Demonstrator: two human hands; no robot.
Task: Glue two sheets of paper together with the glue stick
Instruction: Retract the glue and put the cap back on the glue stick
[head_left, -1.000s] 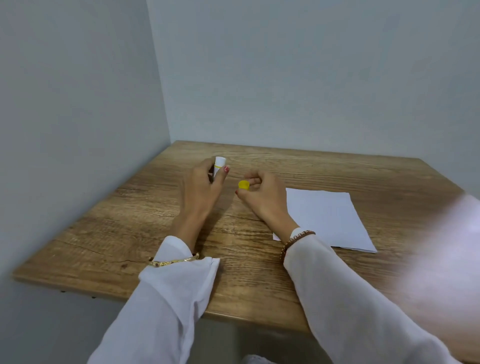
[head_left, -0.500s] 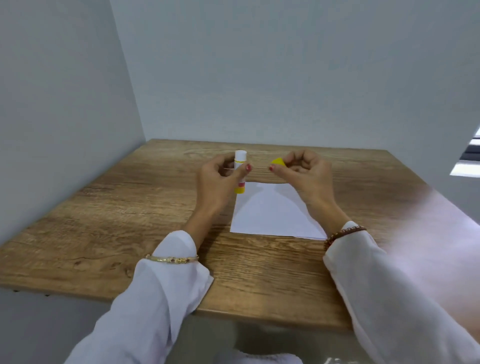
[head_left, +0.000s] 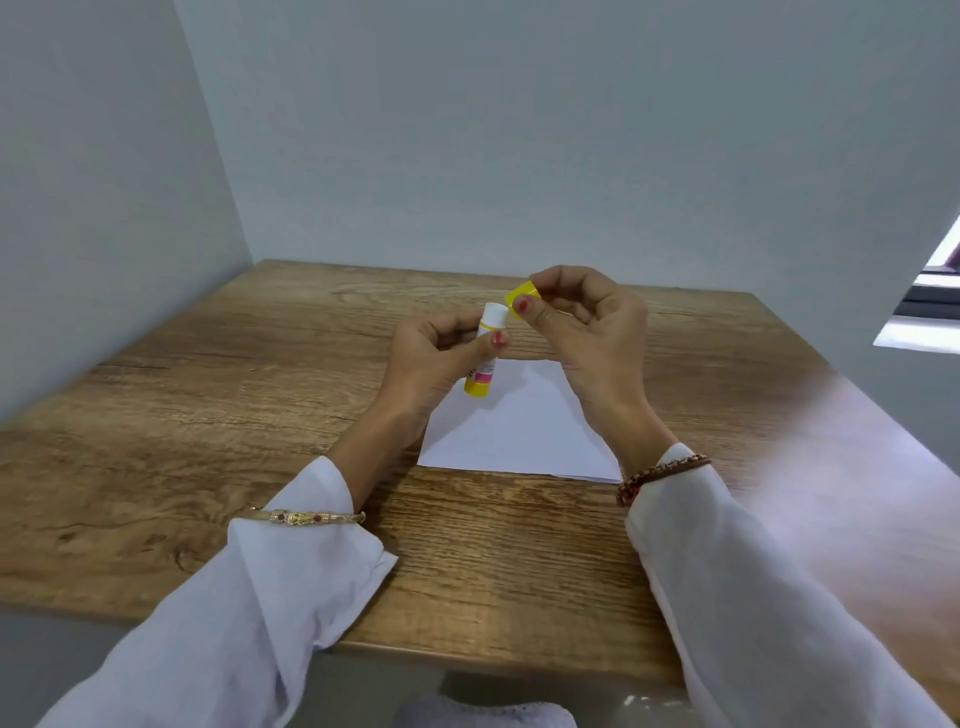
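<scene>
My left hand grips an uncapped glue stick, yellow with a white top, held upright and slightly tilted above the table. My right hand pinches its yellow cap between thumb and fingers, just right of and above the stick's white tip, almost touching it. White paper lies flat on the wooden table beneath both hands; a second sheet's edge peeks out along the near right side. My hands hide the far part of the paper.
Grey walls close the table on the left and at the back. The table's near edge runs below my white sleeves. A window frame shows at the far right.
Both hands carried the stick and cap from the table's left to above the paper. The cap has come closer to the stick's tip.
</scene>
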